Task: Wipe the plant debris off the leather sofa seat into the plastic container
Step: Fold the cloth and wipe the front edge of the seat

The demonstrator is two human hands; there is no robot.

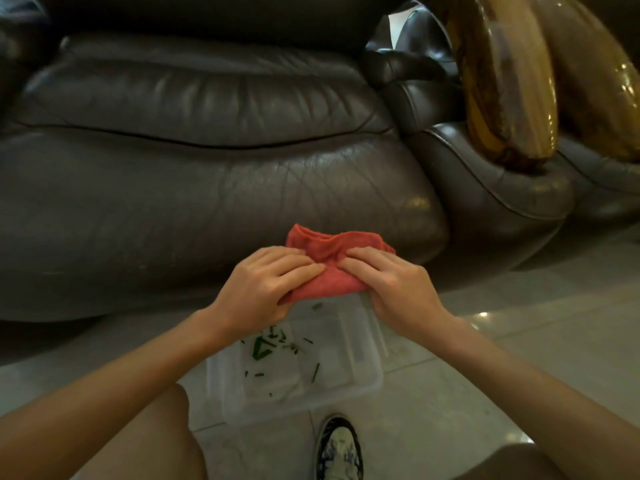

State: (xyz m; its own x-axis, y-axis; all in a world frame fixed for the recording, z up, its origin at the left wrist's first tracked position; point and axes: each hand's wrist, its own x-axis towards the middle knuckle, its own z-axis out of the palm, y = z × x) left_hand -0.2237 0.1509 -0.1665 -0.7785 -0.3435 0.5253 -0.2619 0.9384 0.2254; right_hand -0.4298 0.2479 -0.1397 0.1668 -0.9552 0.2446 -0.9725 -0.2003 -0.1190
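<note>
Both hands hold a red cloth [330, 261] directly above the far end of the container [294, 372], which stands on the tiled floor [485, 375] just in front of the sofa [207, 188]; this placement suggests that whatever loosens from the cloth is meant to drop into the container rather than onto the floor. The left hand [266, 282] grips the cloth's left side, fingers curled over the top and closed on the fabric, wrist bent slightly upward. The right hand [391, 282] mirrors it, its fingers folded over the cloth's right side and pinching it; the fingertips of the two hands nearly meet at the cloth's middle, so the fabric bunches into a ridge on the side away from the container's near end. Both forearms reach forward from the lower corners, converging above the container. Green debris [273, 348], as short stems and leaf scraps, lies scattered on the container's bottom, mostly toward its left half. The seat [194, 88], well beyond the container, shows no debris that can be made out, which suggests the wiping is largely done and the cloth is being gathered or emptied. A patterned shoe [339, 448] rests on the floor just nearer than the container.
</note>
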